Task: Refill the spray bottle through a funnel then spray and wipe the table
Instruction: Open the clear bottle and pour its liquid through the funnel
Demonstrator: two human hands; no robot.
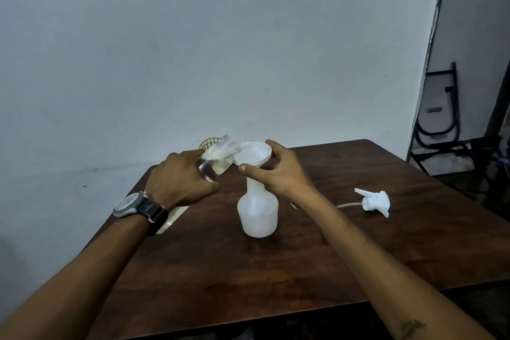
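Observation:
A translucent white spray bottle (258, 212) stands upright without its head on the dark wooden table (276, 270). A white funnel (255, 153) sits in its neck. My right hand (276, 174) holds the funnel's rim between thumb and fingers. My left hand (179, 176), with a watch on the wrist, grips a clear glass jar (218, 159) holding some clear liquid. The jar is tilted, its mouth at the funnel's left edge. The white trigger spray head (375, 201) with its dip tube lies on the table to the right.
A pale cloth (172, 218) lies on the table under my left wrist. A gold wire basket (208, 143) shows behind the jar at the table's far edge. A wall stands close behind. Black folded metal frames (441, 119) lean at the right.

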